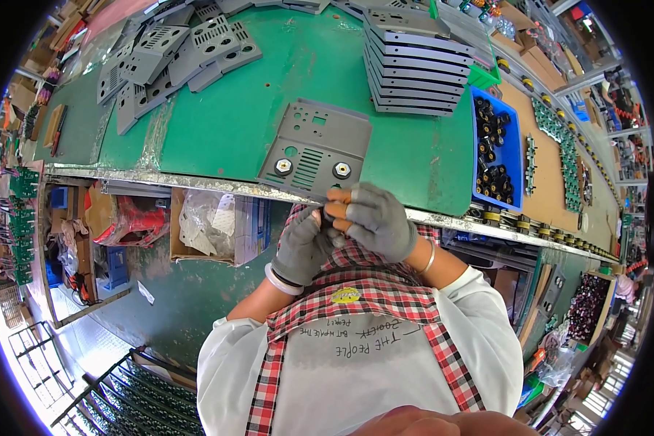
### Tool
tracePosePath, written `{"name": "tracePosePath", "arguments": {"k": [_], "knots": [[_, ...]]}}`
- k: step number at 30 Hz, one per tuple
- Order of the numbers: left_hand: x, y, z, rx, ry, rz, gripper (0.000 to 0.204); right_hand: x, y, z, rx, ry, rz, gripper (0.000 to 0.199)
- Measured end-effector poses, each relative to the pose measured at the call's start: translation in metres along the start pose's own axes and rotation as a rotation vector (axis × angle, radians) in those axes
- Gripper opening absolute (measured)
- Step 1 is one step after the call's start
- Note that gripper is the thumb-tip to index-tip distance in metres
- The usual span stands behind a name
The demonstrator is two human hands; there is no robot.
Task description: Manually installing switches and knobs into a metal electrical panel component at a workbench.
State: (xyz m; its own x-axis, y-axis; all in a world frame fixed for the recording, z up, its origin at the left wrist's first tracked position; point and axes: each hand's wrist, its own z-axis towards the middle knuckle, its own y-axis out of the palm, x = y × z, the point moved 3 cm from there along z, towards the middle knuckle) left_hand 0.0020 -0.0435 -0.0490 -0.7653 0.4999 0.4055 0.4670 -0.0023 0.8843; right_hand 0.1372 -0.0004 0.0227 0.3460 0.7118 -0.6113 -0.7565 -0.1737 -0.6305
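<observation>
Both forearms angle inward, elbows bent, and the gloved left hand and right hand meet just off the table's near edge. Their fingers are curled narrow, fingertips together; whether they grip something small and dark cannot be told. Just beyond them, the grey metal panel lies flat along the near edge of the table, two round fittings near its lower corners. Green tabletop stretches left toward loose panels and right to a blue bin at the right edge.
</observation>
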Motion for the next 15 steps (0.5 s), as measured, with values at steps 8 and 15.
{"name": "tracePosePath", "arguments": {"k": [8, 15], "knots": [[-0.009, -0.035, 0.008, 0.096, -0.085, 0.011, 0.028, 0.07, 0.021, 0.019, -0.044, 0.245, 0.097, 0.023], [-0.018, -0.045, 0.008, 0.077, -0.109, -0.208, 0.025, 0.053, 0.028, -0.005, -0.061, 0.432, 0.358, 0.026]]}}
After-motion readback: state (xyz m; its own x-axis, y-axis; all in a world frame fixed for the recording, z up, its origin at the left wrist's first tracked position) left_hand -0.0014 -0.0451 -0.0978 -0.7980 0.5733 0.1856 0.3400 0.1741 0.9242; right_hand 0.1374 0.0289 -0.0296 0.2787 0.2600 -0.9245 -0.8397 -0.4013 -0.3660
